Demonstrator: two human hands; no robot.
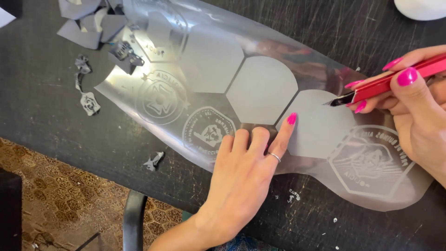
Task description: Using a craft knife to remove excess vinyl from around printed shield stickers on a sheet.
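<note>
**Inspector:** Position of the work piece to be stated.

**Assistant:** A glossy sheet of silver vinyl [260, 88] is laid flat on the black scratched table [42, 102], running from the upper left to the lower right. Plain grey hexagons are seen along its middle, with round and hexagonal emblem cut-outs along the near edge.

**Inspector:** Left hand?

**Assistant:** The left hand [241, 181] is spread flat, palm down, on the near edge of the sheet. Nothing is gripped. The fingers are extended; the outermost fingertip is pressed just beside the border of a grey hexagon. A thin ring [274, 156] is worn on that finger. A small dark patch of the sheet is partly covered by the fingertips.

**Inspector:** Right hand?

**Assistant:** The right hand [413, 107] is closed around a red craft knife [385, 83], held like a pen. The dark blade tip is set against the sheet at the upper edge of the rightmost grey hexagon. The hands are held apart, with that hexagon between them.

**Inspector:** Surroundings?

**Assistant:** Grey offcuts [88, 23] are piled at the upper left of the table, beside the sheet's far end. Smaller peeled scraps [86, 88] are scattered to the left of the sheet, and one more [153, 161] near the table's front edge. A patterned brown floor [60, 204] is visible below the table.
</note>
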